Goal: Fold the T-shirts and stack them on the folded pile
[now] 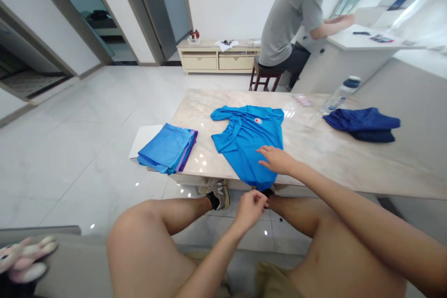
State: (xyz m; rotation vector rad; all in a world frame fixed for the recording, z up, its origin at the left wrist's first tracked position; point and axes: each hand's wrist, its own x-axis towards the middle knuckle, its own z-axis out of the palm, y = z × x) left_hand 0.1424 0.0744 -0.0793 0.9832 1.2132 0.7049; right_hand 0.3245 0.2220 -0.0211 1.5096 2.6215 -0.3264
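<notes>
A bright blue T-shirt [247, 142] with a small white and red emblem lies on the marble-topped table [307, 149], its sleeves toward the left. The lower part of the shirt hangs over the near table edge. My right hand [277, 159] is over the shirt's near right part, fingers stretched and apart. Just below the hanging fabric, in front of the table, my left hand [250, 207] has its fingers curled together. Whether it pinches the cloth I cannot make out.
A stack of folded blue and purple clothes [167, 146] rests at the table's left end. To the right are a water bottle [340, 95] and a dark blue garment [363, 123]. A person in grey [293, 18] sits on a stool [265, 73] beyond, at a white counter [363, 39].
</notes>
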